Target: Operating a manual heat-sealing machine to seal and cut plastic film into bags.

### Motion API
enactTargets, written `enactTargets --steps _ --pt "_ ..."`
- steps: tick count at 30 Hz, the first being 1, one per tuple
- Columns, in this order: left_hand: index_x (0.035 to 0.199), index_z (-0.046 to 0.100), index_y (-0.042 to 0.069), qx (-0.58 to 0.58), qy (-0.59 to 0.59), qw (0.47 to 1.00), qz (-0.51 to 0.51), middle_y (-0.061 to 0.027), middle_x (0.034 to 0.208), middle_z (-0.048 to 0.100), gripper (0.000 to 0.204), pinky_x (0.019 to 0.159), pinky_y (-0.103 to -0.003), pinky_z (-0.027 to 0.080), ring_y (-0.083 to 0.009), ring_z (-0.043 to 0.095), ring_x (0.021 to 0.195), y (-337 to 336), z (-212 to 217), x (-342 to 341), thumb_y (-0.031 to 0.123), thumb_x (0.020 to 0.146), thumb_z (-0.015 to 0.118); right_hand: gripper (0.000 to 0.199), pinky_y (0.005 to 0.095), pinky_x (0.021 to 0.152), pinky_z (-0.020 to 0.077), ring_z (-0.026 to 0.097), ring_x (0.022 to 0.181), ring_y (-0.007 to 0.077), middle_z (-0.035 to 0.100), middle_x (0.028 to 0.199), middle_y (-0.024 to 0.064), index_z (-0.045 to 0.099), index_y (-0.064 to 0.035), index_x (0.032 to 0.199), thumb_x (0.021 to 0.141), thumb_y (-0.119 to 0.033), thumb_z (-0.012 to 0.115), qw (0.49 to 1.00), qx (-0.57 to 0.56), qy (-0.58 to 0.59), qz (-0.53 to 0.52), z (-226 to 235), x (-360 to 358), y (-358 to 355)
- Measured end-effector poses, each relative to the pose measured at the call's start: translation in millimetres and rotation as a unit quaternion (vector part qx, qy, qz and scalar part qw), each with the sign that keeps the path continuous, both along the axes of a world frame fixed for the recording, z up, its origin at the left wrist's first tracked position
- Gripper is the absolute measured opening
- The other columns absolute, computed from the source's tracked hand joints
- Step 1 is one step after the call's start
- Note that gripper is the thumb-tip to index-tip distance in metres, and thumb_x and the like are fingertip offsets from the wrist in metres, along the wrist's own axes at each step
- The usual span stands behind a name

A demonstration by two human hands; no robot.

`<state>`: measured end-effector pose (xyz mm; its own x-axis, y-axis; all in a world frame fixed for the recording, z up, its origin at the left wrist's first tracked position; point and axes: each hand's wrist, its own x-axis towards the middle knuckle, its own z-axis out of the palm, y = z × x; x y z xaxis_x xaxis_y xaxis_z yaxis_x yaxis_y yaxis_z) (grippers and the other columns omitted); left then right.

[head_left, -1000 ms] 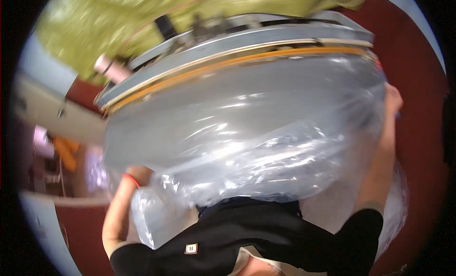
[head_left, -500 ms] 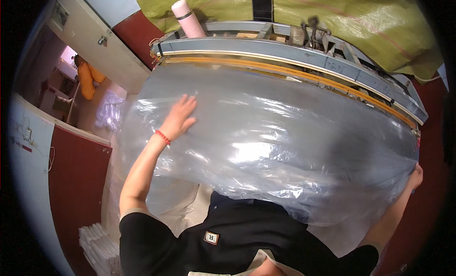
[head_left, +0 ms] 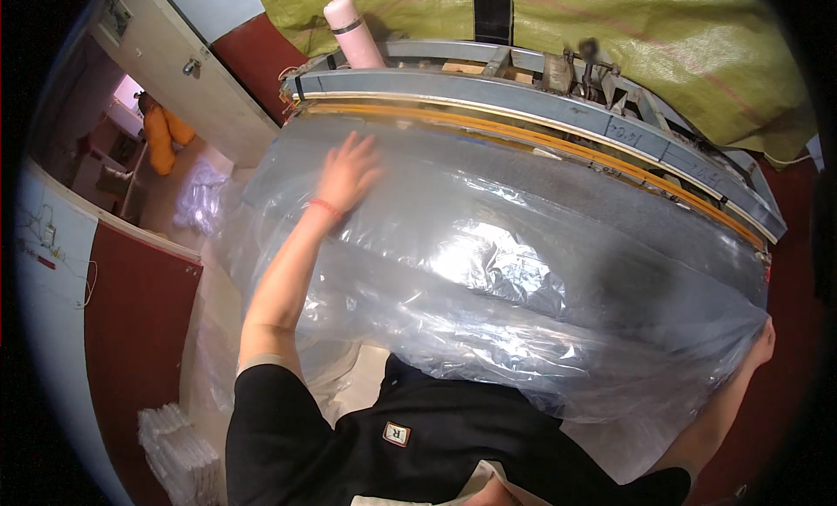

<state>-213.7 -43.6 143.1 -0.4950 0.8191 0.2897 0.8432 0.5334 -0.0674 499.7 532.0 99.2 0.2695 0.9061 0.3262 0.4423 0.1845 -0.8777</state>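
1. Clear plastic sheeting point(head_left: 523, 279), a large crinkled bag-like film, lies spread over the flat bed in front of you, from your chest up to the long sealing bar.
2. Your left hand point(head_left: 349, 170) lies flat on the sheeting, palm down, fingers point(head_left: 359, 147) spread and stretched out, gripping nothing; a red band point(head_left: 324, 208) circles that wrist.
3. Just beyond those fingertips runs the orange strip point(head_left: 540, 135) of the sealing machine, and past it the grey metal bar point(head_left: 488, 92) that curves across the top of the bed.
4. Your right hand point(head_left: 764, 340) sits at the far right edge of the film, mostly hidden behind bunched plastic; the film gathers there as if pinched, but you cannot tell from this view how the fingers are set.
5. Further beyond your left fingers, a pink bottle point(head_left: 349, 31) stands upright on the machine, with a dark phone point(head_left: 493, 18) propped to its right against a yellow-green tarp point(head_left: 663, 44).
6. Well to the left of your left forearm, a stack of folded clear bags point(head_left: 179, 454) lies on the floor beside a dark red panel point(head_left: 131, 314).
7. Your black shirt point(head_left: 418, 445) meets the near edge of the film.
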Motion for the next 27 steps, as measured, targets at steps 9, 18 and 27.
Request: enactTargets --steps 9,18,27 --pt "0.098 0.06 0.013 0.164 0.018 0.986 0.024 -0.0074 0.117 0.047 0.038 0.093 -0.041 0.026 -0.0265 0.033 0.118 23.5 -10.7 -14.7 0.035 0.067 0.064 0.031 0.0263 0.078 0.0417 0.053 0.085 0.0152 0.058 0.095 0.0071 0.057 0.0004 0.098 0.078 -0.023 0.06 0.985 0.012 0.168 0.037 30.0 46.9 -42.8" --pt "0.071 0.054 0.004 0.207 -0.027 0.975 -0.081 -0.0082 0.072 0.053 0.011 0.075 -0.035 0.038 -0.0256 0.051 0.079 28.5 -2.4 -13.5 0.012 0.069 0.061 0.026 0.0253 0.072 0.0432 0.053 0.08 0.0132 0.059 0.089 0.0056 0.059 -0.0009 0.093 0.076 -0.021 0.062 0.99 0.012 0.127 0.062 16.5 50.0 -21.7" --pt "0.074 0.052 0.003 0.536 -0.209 0.788 0.219 0.0003 0.063 0.047 0.025 0.054 -0.025 0.036 -0.0097 0.04 0.057 38.7 -27.8 -74.7 0.025 0.085 0.046 0.028 0.0326 0.07 0.0417 0.054 0.072 0.0219 0.059 0.074 0.0118 0.058 -0.0023 0.08 0.08 -0.029 0.05 0.968 0.167 -0.173 -0.066 5.0 -104.7 11.2"
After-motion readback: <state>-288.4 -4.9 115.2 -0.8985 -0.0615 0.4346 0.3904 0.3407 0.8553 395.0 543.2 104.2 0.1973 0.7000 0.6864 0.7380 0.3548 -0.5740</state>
